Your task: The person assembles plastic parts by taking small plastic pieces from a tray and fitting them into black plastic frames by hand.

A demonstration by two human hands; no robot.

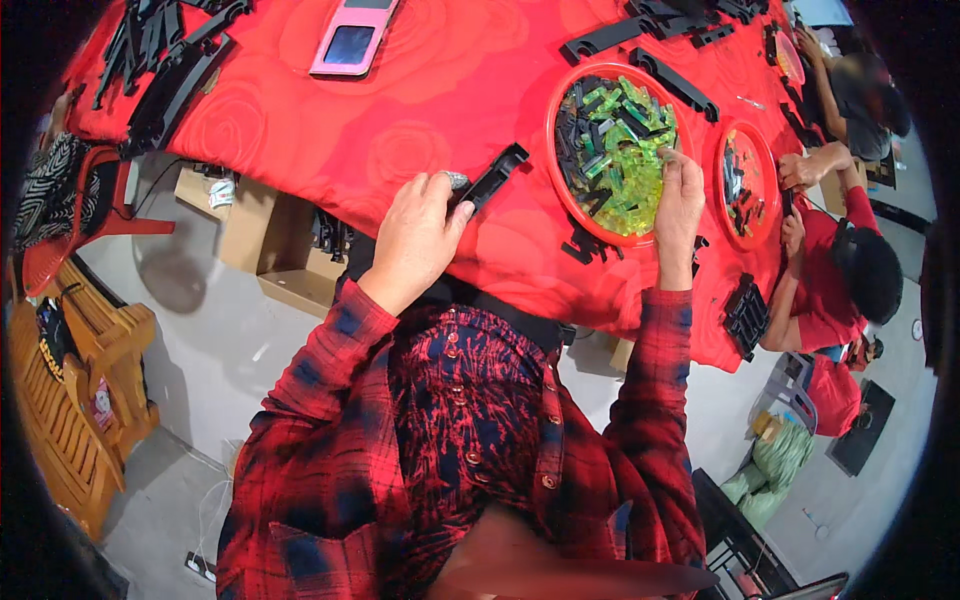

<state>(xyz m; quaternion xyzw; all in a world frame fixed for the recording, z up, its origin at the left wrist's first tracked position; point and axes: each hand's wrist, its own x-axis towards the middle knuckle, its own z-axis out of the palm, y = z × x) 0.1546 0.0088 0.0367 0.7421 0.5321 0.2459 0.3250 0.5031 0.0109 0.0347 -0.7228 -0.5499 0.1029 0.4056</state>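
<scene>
My left hand [416, 238] is closed round one end of a long black plastic part [495, 178], which tilts up to the right above the table's near edge. A grey band shows on one of its fingers. On the right, my right hand [681, 205] reaches over the near right side of a round red tray [556, 190]. Its thumb and fingers are pinched together at the pile; what lies between them is hidden. Small translucent yellow-green plastic pieces [630, 185] fill much of that tray, with small black pieces [577, 140] along its left side.
A red cloth [400, 110] covers the table. Black parts lie in heaps at the far left [165, 90] and far right [660, 20]. A pink-framed phone [352, 42] lies at the back. Another red tray [728, 200] stands near a co-worker in red [835, 280], whose hands hold a dark part.
</scene>
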